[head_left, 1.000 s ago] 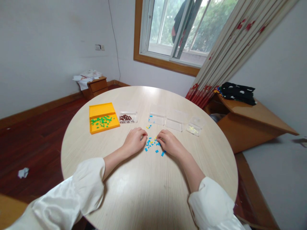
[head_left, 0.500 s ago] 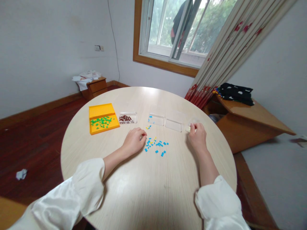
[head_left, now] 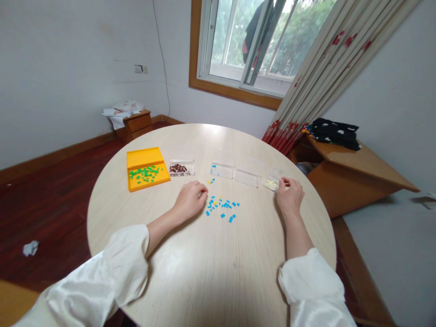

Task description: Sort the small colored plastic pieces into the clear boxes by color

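My left hand (head_left: 191,199) rests on the table with its fingers curled together, beside a scatter of small blue pieces (head_left: 226,205) with a few yellow pieces (head_left: 220,197) among them. Whatever its fingertips may hold is hidden. At the right, my right hand (head_left: 290,193) has thumb and fingers pinched close at the right end of a clear box (head_left: 266,185) with pale yellow pieces (head_left: 272,184) in it. I cannot tell whether it grips the box or a small piece.
Left of centre, an open yellow case (head_left: 145,154) holds green pieces (head_left: 146,173). A clear box (head_left: 191,169) contains brown pieces (head_left: 178,168). Another clear box (head_left: 225,172) has a few blue pieces inside, beside a further clear box (head_left: 247,178). All stand on the round table (head_left: 218,272).
My right hand has shifted to the right, uncovering the pale yellow pieces in the rightmost clear box. My left hand has barely moved.
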Demonstrator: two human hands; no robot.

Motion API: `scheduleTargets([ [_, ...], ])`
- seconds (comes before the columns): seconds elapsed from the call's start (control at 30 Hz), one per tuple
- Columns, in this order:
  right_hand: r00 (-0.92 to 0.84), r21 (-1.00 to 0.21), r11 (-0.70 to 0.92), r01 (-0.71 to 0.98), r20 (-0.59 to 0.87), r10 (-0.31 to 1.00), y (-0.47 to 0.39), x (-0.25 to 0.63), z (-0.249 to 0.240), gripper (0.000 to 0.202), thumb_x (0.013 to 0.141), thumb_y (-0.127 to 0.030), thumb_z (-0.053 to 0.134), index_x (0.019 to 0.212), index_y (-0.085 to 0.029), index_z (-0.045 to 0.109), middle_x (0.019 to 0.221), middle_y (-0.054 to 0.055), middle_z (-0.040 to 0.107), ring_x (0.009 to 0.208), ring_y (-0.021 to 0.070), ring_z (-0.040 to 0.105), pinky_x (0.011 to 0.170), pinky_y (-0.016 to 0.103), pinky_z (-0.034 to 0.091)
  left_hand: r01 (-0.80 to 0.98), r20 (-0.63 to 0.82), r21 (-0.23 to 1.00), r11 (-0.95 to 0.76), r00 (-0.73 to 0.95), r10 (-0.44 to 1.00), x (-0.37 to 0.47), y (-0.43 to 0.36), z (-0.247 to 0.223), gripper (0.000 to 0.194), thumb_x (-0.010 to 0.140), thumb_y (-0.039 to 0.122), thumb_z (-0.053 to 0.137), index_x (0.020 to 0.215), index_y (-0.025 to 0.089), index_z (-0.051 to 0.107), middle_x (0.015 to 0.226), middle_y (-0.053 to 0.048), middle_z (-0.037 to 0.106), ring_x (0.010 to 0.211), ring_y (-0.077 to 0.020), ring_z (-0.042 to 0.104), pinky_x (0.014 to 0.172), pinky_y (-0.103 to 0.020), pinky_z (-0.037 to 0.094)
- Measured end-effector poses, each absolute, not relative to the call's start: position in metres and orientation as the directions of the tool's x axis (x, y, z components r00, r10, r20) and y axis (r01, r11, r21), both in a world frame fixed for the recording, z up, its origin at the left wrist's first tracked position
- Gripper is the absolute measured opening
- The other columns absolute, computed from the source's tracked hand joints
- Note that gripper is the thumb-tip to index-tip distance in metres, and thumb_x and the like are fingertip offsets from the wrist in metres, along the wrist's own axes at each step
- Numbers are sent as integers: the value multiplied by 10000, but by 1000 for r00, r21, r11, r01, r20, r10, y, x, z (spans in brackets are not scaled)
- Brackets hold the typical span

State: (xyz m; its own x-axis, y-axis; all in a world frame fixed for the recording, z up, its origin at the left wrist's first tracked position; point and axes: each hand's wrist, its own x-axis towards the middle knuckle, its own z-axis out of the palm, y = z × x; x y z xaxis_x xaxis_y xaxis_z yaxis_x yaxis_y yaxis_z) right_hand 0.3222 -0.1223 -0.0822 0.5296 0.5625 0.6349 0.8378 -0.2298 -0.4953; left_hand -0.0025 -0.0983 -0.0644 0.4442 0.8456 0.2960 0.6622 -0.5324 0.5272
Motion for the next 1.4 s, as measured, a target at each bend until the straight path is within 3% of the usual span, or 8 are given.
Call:
scheduleTargets([
  [0.17, 502, -482, -208, 851, 632, 591, -123, 323, -83, 335, 791, -271, 441, 1027, -109, 614, 884, 128, 613, 827, 244, 514, 810, 417, 370, 663, 305, 525, -533, 438, 846, -3, -96, -66, 170, 817, 187, 481, 803, 160, 648, 844, -70, 635, 840, -206, 566, 791, -355, 439],
  [0.33, 417, -477, -86, 875, 649, 637, -120, 304, -80, 307, 788, -229, 436, 994, -114, 633, 880, 132, 630, 827, 241, 541, 822, 422, 402, 670, 315, 513, -537, 434, 844, -5, -87, -73, 210, 826, 150, 456, 846, 151, 664, 883, -81, 639, 873, -209, 571, 819, -357, 441],
  [0.47, 203, -475, 138, 869, 597, 776, -117, 264, -76, 236, 794, -189, 452, 909, -135, 651, 869, 118, 658, 816, 221, 582, 788, 385, 448, 680, 336, 474, -560, 448, 829, -3, -74, -79, 253, 838, 115, 438, 929, 130, 673, 939, -103, 632, 916, -216, 557, 834, -354, 430],
  [0.57, -50, -464, 306, 831, 486, 872, -117, 230, -71, 195, 807, -160, 476, 863, -164, 662, 877, 91, 669, 845, 199, 600, 803, 354, 462, 676, 347, 443, -589, 476, 808, 1, -62, -81, 268, 854, 120, 434, 979, 139, 670, 950, -101, 627, 926, -215, 543, 833, -355, 420],
  [0.73, -279, -444, 405, 799, 322, 905, -122, 196, -64, 213, 849, -122, 477, 894, -150, 683, 922, 102, 679, 876, 182, 607, 815, 326, 469, 645, 382, 384, -661, 540, 750, 7, -46, -86, 295, 870, 146, 433, 1074, 166, 645, 1047, -101, 608, 969, -223, 508, 851, -375, 398],
  [1.03, -370, -445, 463, 767, 282, 885, -123, 188, -74, 246, 822, -44, 502, 911, -146, 708, 910, 99, 687, 844, 169, 628, 785, 300, 493, 592, 380, 352, -725, 617, 689, 6, -39, -96, 326, 860, 170, 440, 1131, 188, 621, 1103, -94, 580, 976, -224, 477, 880, -384, 393],
  [1.4, -390, -446, 486, 752, 294, 873, -121, 185, -76, 231, 802, -31, 531, 875, -146, 717, 867, 89, 692, 803, 157, 636, 751, 285, 503, 609, 340, 373, -700, 612, 714, 8, -37, -92, 281, 841, 186, 483, 1051, 179, 669, 1030, -105, 594, 963, -240, 500, 872, -407, 401],
])
